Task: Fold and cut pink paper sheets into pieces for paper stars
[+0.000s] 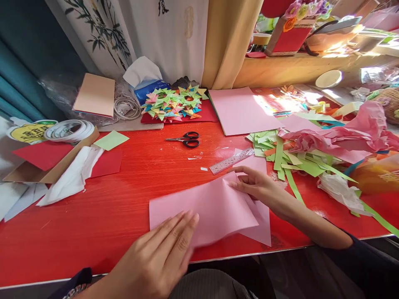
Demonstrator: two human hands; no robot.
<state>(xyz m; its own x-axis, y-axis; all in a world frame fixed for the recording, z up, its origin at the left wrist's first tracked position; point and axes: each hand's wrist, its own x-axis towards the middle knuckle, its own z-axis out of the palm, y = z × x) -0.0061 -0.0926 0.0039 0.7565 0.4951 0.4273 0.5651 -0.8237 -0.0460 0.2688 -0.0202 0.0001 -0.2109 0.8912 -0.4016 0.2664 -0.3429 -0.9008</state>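
Observation:
A sheet of pink paper [205, 207] lies near the table's front edge, its right part lifted and curved. My right hand [249, 182] pinches its upper right edge between thumb and fingers. Across the sheet's lower left part, my left hand [165, 245] rests with fingers stretched out and side by side. Another pink sheet [263, 224] shows beneath, toward the right. Just behind the paper is a clear ruler [232, 160]. Farther back lie black-handled scissors [187, 139], their blades pointing left.
Folded paper stars [173, 103] sit at the back beside a pink paper stack [243, 110]. Green paper strips [299, 160] and crumpled pink paper [349, 133] pile up at right. Tape rolls [69, 131] lie in a cardboard tray [51, 171] at left. The red table [124, 199] ends close to me.

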